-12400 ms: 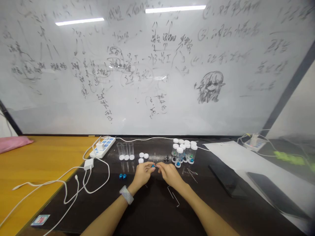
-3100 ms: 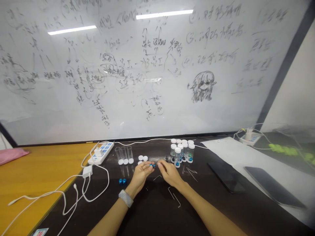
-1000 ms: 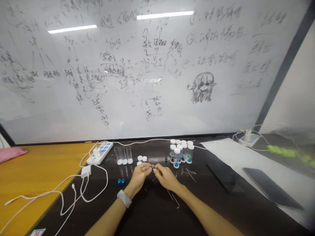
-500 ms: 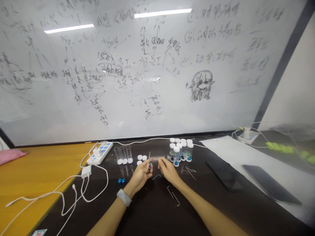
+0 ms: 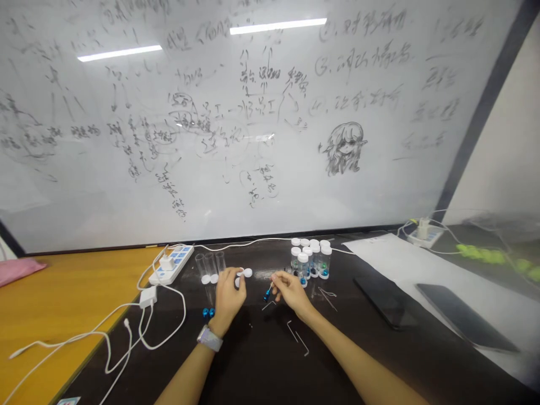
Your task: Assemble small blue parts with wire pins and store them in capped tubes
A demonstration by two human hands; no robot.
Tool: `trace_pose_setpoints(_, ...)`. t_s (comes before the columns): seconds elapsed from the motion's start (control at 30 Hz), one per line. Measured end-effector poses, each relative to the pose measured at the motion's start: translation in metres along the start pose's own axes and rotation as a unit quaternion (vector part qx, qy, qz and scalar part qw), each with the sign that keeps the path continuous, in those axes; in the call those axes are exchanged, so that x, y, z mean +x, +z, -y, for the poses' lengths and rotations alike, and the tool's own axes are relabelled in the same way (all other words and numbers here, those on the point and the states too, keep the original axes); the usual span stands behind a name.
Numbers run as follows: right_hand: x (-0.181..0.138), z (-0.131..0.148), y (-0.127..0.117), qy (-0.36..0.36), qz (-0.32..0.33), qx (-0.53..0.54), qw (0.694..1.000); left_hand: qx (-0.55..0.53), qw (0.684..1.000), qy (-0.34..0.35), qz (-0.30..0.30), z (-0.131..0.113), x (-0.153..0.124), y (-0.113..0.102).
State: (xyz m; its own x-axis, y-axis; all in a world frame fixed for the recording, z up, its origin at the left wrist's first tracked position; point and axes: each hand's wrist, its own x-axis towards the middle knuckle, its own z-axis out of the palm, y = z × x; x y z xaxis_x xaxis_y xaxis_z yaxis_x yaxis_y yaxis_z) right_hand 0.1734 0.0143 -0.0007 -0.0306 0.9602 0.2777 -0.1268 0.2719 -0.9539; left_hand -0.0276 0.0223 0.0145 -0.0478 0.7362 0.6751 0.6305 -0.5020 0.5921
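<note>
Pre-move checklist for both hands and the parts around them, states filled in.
1. Blue part secured: ok, hanging from a thin rod in the right hand.
2. Left hand contact: cannot tell; fingertips are by the white caps, touch unclear.
3. Open clear tubes upright: ok, all three.
4. Space around blue part free: not ok, a bent rod lies close by.
5. Capped tubes standing: ok, grouped beside the right hand.
</note>
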Motion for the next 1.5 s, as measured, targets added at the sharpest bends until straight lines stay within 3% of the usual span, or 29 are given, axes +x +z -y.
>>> trace_pose_setpoints(0.13,0.001,-0.005,0.000,0.010,0.000,0.001,1.000,0.215,0.971,0.050,-0.091,0.008,0.014,-0.022)
trace_pose_setpoints(0.3,0.002,-0.009,0.001,0.018,0.007,-0.001,1.000,0.272,0.955,0.076,-0.094,0.021,0.023,-0.035)
trace_pose_setpoints(0.47,0.004,-0.010,0.000,0.010,-0.015,0.019,1.000,0.204,0.972,0.104,-0.060,0.024,0.025,-0.035)
trace_pose_setpoints(0.6,0.005,-0.008,-0.002,0.013,-0.047,0.050,0.998,0.082,0.991,0.104,-0.016,0.009,0.016,-0.026)
trace_pose_setpoints(0.77,0.008,-0.008,-0.005,0.012,-0.072,0.091,0.993,-0.088,0.996,0.029,-0.014,-0.010,0.004,-0.013)
trace_pose_setpoints(0.97,0.009,-0.006,-0.005,-0.003,-0.091,0.130,0.987,-0.171,0.976,-0.051,0.123,-0.008,-0.007,0.004)
trace_pose_setpoints(1.07,0.008,0.000,-0.005,-0.035,-0.116,0.125,0.985,-0.225,0.959,-0.090,0.146,-0.007,-0.011,0.009)
trace_pose_setpoints(1.27,0.003,0.015,-0.005,-0.110,-0.167,0.082,0.976,-0.169,0.975,-0.038,0.141,-0.010,-0.013,0.006)
trace_pose_setpoints(1.5,-0.003,0.005,-0.001,-0.114,-0.118,-0.062,0.984,-0.095,0.989,0.030,0.114,-0.009,-0.013,0.004)
